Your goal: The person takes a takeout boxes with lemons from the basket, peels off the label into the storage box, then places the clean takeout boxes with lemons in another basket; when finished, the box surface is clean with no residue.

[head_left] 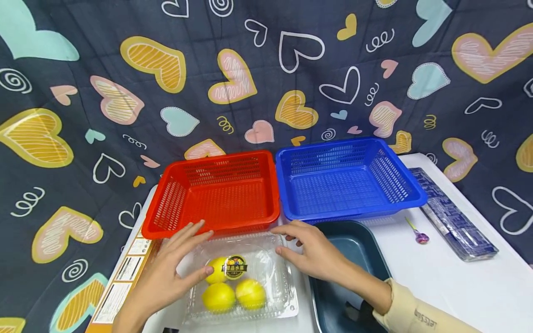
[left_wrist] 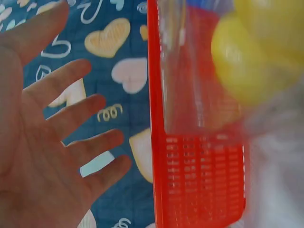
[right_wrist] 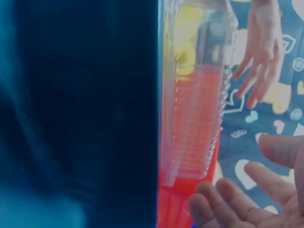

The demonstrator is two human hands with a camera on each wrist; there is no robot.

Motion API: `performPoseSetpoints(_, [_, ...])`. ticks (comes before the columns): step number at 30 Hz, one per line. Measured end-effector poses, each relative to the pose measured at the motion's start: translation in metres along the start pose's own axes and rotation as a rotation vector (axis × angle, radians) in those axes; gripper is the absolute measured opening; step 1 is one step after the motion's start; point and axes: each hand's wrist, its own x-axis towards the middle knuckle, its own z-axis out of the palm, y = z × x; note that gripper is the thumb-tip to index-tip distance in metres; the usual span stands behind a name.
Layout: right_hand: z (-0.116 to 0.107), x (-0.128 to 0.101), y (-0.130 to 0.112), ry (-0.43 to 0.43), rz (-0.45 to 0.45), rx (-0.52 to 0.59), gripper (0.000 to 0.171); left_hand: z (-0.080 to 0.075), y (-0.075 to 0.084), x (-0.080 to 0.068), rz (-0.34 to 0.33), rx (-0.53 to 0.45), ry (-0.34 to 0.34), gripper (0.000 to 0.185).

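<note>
Red basket (head_left: 216,194), blue basket (head_left: 345,180), yellow lemons (head_left: 233,289), heart-patterned cloth (head_left: 83,115).

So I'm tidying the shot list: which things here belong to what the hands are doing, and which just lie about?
In hand:
left hand
right hand
clear clamshell box
three lemons

Lying about:
red basket
blue basket
dark tray
lollipop
wrapped packet

Right hand (right_wrist: 266,199) open beside clear box (right_wrist: 194,95).
</note>
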Motion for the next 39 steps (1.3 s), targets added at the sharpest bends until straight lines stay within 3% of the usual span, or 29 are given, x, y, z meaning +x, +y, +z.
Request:
performPoseSetpoints(4, [0.004, 0.006, 0.002, -0.013, -0.034, 0.002, 0.038, 0.007, 0.006, -0.003, 0.024, 0.019, -0.061, 0.07])
performPoseSetpoints(10, [0.011, 0.014, 0.003, -0.029, -0.093, 0.007, 0.034, 0.018, 0.005, -0.009, 0.085, 0.07, -0.063, 0.073])
performPoseSetpoints(22, [0.015, 0.026, -0.001, -0.024, -0.139, -0.056, 0.032, 0.024, 0.004, -0.01, -0.011, 0.091, -0.161, 0.075])
performPoseSetpoints(30, [0.021, 0.037, -0.01, -0.146, -0.127, -0.126, 0.034, 0.027, 0.0, -0.008, -0.019, 0.079, -0.178, 0.077])
performPoseSetpoints(39, [0.036, 0.052, -0.024, -0.326, -0.211, -0.192, 0.034, 0.028, -0.004, -0.008, -0.007, 0.061, -0.16, 0.078])
